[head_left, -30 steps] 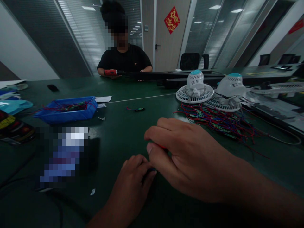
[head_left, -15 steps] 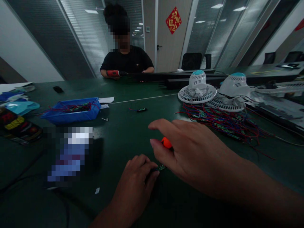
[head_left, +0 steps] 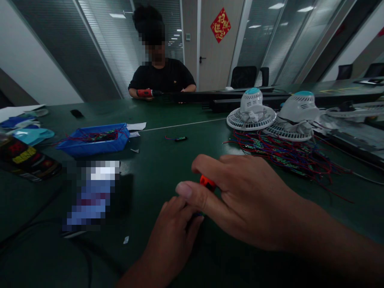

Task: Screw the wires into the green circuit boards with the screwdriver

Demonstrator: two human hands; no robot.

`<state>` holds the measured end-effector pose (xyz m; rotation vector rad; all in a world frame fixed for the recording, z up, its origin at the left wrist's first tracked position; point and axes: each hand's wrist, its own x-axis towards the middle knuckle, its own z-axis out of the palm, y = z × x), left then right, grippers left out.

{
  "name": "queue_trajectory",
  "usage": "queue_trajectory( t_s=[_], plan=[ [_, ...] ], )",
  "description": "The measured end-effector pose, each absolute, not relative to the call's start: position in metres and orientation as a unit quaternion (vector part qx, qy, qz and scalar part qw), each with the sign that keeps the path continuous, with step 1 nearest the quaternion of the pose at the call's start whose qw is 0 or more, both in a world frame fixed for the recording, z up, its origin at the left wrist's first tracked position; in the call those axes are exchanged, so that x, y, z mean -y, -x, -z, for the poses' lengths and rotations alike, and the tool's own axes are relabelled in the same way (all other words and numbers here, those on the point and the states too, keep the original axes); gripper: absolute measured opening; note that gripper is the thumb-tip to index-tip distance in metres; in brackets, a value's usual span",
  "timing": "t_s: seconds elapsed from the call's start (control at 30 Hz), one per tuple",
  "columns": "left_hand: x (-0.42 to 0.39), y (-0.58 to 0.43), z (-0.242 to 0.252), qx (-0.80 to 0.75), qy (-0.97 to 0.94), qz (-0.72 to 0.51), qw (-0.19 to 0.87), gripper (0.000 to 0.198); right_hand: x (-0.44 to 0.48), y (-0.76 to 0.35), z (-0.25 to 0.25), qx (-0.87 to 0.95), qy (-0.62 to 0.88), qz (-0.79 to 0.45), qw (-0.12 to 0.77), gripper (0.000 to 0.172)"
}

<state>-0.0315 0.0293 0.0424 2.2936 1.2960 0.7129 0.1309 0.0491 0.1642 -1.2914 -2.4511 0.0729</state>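
Note:
My left hand [head_left: 172, 230] rests low over the table, its thumb and fingers pinched on a small green circuit board [head_left: 199, 214]. Only a sliver of that board shows, since my right thumb covers the rest. Curled just above and to the right is my right hand [head_left: 243, 196], closed around an orange and black object [head_left: 207, 182]. Its orange end peeks out between thumb and index finger; the remainder is hidden in the palm, so its kind is unclear. My right thumb reaches over the fingertips of my left hand. Farther up the table lies another small board [head_left: 181, 139] with a red wire.
A tangled heap of wired boards [head_left: 288, 158] lies right, below two white fan-like housings [head_left: 253, 110]. On the left are a blue tray [head_left: 99, 150] of wired boards, a blurred-out item [head_left: 93, 196] and a dark can [head_left: 27, 158]. Across the table, a person holds a red tool [head_left: 145, 93].
My right thumb has swung left and down over my left fingertips, hiding most of the board. The orange end has shifted slightly left. The whole view has moved a little.

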Motion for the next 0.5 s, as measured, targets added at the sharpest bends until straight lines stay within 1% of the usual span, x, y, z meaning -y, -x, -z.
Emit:
queue_trajectory(
  t_s=[0.07,0.1,0.17,0.3,0.37,0.5],
  plan=[
    [-0.029,0.0317,-0.0434,-0.468,-0.824,-0.248,0.202,0.02,-0.0501,-0.1311,-0.1635,0.865,0.465,-0.034,0.184,0.044],
    [-0.029,0.0317,-0.044,-0.47,-0.825,-0.242,0.199,0.018,-0.0506,-0.131,-0.1628,0.865,0.465,-0.035,0.186,0.043],
    [-0.0294,0.0316,-0.045,-0.476,-0.827,-0.229,0.193,0.014,-0.0515,-0.1301,-0.161,0.865,0.464,-0.032,0.191,0.035],
    [-0.0301,0.0315,-0.0445,-0.478,-0.826,-0.225,0.195,0.016,-0.0516,-0.1279,-0.1586,0.867,0.456,-0.023,0.201,0.016],
    [-0.0301,0.0317,-0.0434,-0.478,-0.825,-0.232,0.194,0.017,-0.0508,-0.1274,-0.1587,0.869,0.448,-0.022,0.209,0.012],
    [-0.0303,0.0319,-0.0407,-0.477,-0.822,-0.242,0.198,0.016,-0.0487,-0.1274,-0.1613,0.871,0.444,-0.03,0.209,0.01]
  ],
)
